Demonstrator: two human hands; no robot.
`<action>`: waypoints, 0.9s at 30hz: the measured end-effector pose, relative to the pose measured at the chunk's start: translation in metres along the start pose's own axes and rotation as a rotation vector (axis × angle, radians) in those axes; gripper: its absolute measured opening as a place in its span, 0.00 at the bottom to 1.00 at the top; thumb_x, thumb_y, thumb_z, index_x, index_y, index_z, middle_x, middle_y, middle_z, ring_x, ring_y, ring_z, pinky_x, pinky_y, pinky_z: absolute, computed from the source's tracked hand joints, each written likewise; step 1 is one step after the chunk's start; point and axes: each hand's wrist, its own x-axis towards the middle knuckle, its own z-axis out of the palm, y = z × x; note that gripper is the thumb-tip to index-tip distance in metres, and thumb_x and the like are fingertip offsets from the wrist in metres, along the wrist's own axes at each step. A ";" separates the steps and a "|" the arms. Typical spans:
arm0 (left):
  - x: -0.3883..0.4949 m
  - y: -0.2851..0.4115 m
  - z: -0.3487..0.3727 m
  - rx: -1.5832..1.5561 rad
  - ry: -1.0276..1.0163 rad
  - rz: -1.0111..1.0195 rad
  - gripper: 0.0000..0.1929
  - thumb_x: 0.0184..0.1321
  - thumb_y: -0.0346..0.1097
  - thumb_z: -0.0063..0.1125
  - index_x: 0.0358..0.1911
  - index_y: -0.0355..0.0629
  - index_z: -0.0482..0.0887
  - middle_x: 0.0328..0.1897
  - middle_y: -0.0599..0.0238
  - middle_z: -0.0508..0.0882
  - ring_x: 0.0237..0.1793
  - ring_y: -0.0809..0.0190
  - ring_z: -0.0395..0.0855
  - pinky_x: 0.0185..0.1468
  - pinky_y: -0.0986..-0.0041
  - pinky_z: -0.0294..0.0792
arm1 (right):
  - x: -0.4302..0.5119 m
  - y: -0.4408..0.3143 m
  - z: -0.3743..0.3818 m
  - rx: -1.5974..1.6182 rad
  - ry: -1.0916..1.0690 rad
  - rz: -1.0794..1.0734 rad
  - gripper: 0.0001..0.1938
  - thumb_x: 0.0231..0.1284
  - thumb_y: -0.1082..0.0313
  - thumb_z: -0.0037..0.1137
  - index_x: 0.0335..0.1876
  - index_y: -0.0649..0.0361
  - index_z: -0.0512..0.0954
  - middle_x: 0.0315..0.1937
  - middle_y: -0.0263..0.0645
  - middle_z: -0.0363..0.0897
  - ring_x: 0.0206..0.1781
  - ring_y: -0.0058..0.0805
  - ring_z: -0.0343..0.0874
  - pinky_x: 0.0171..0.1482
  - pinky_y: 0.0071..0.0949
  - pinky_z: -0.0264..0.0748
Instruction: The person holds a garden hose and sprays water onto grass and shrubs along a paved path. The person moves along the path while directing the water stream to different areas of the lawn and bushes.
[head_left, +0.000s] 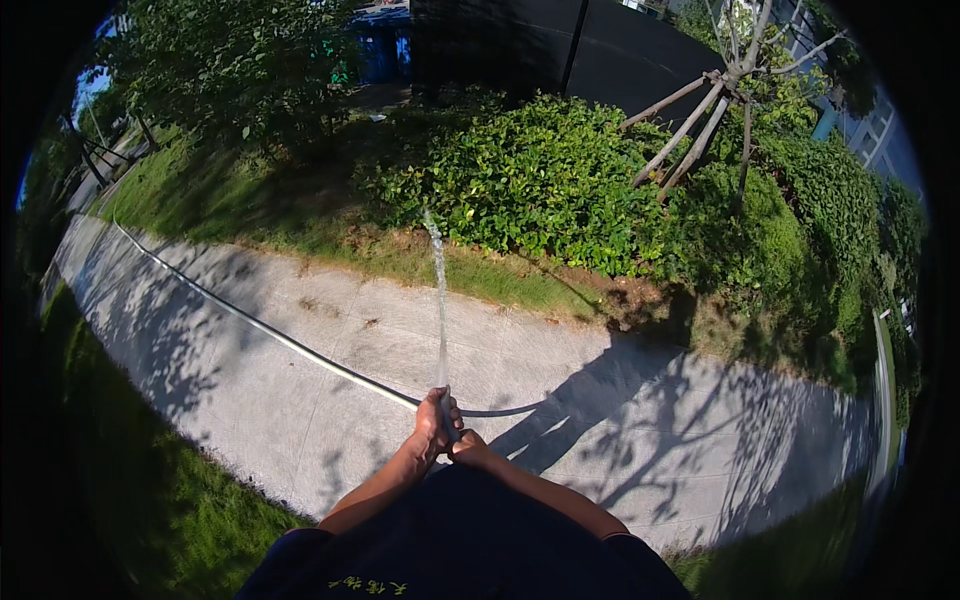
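Observation:
Both hands grip a garden hose in front of my body. My left hand is wrapped around it near its outlet end, and my right hand holds it just behind, closer to my shirt. From the outlet a jet of water shoots away from me toward a leafy green shrub. The rest of the hose trails across the paved path to the far left. Part of it is hidden by my hands and body.
A concrete path crosses from left to right, bordered by grass on my side. Wooden support poles brace a pruned tree above the shrubs. Blue bins stand beyond, beside a dark wall. My shadow falls rightward.

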 end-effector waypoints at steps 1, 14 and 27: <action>0.000 -0.002 0.006 0.017 0.008 0.007 0.16 0.59 0.49 0.44 0.24 0.44 0.69 0.13 0.67 0.65 0.13 0.64 0.63 0.17 0.72 0.61 | -0.004 -0.008 -0.006 0.118 0.000 0.076 0.11 0.49 0.61 0.50 0.31 0.59 0.78 0.29 0.49 0.80 0.35 0.43 0.80 0.35 0.41 0.74; 0.015 -0.051 0.033 0.490 -0.129 -0.218 0.16 0.60 0.46 0.45 0.20 0.44 0.70 0.12 0.65 0.69 0.12 0.65 0.67 0.18 0.73 0.64 | -0.036 0.029 0.025 0.211 0.284 0.257 0.22 0.57 0.47 0.47 0.45 0.59 0.74 0.38 0.51 0.79 0.43 0.49 0.78 0.45 0.43 0.73; -0.014 -0.119 0.045 0.933 -0.400 -0.434 0.14 0.60 0.45 0.48 0.25 0.43 0.72 0.17 0.66 0.72 0.15 0.66 0.69 0.20 0.73 0.64 | -0.114 0.005 0.045 0.178 0.540 0.385 0.25 0.58 0.45 0.48 0.52 0.56 0.72 0.48 0.51 0.75 0.53 0.46 0.74 0.54 0.40 0.69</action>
